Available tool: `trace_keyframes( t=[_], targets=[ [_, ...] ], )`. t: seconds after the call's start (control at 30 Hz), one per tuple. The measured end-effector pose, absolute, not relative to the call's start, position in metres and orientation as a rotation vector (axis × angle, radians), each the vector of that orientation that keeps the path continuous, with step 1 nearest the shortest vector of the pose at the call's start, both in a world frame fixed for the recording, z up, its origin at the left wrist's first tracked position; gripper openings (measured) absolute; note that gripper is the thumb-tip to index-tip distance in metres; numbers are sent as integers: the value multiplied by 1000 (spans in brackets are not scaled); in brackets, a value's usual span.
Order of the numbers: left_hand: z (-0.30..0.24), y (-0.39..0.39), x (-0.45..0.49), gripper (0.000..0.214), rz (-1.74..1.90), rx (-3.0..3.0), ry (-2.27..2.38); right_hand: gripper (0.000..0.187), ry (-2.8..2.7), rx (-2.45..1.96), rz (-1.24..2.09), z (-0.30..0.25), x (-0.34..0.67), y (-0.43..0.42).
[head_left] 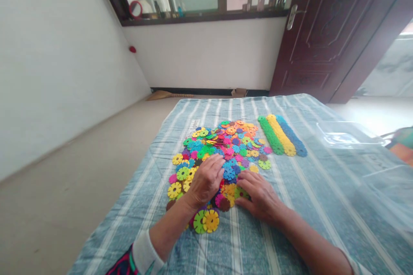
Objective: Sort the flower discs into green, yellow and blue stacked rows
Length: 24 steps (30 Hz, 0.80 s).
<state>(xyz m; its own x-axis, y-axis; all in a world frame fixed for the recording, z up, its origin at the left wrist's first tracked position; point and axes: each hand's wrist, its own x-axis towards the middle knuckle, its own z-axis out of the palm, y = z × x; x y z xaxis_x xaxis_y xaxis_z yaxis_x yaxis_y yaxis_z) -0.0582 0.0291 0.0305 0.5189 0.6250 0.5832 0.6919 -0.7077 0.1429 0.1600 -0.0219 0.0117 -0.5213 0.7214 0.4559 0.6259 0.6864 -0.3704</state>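
Dozens of colourful plastic snowflake discs [222, 150] lie heaped on a striped blue cloth [161, 184], and we find the left hand [204, 180] pressed palm down on the near side of the heap! Its fingers [214, 165] are slightly spread and loosely curved, and we can't see them pinching any disc. Right beside it, the right hand [262, 195] lies flatter at the heap's near edge, its fingers [245, 187] open and resting on yellow and green discs, with no clear grip there either. Just below the left wrist, a green disc [199, 221] and a yellow disc [211, 220] overlap, and we spot a white sleeve cuff [145, 254] on that arm. Over to the right of the heap, we have three long stacked rows of discs, a green row [270, 135], a yellow row [281, 135] and a blue row [292, 135], lying side by side. Farther right sits a clear plastic container [351, 135], while a broom [169, 95] lies on the floor past the cloth, near a dark wooden door [322, 30].
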Motion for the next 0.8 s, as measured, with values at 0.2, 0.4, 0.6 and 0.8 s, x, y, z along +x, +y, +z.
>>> trace_keyframes(
  t=[0.2, 0.4, 0.6, 0.8],
  targets=[
    [37, 41, -36, 46, -556, -2623, -1391, 17, -2301, -1035, 235, 10, 159, -22],
    [37, 22, -28, 31, -502, -2723, -1334, 20, -2308, -1036, 278, 11, 160, -22],
    [37, 5, -40, 26, -505, -2775, -1195, 20, -2289, -1009, 260, 10, 161, -25],
    [46, 4, -42, 16, -646, -2826, -1148, 22, -2287, -993, 225, 10, 163, -26]
  ],
)
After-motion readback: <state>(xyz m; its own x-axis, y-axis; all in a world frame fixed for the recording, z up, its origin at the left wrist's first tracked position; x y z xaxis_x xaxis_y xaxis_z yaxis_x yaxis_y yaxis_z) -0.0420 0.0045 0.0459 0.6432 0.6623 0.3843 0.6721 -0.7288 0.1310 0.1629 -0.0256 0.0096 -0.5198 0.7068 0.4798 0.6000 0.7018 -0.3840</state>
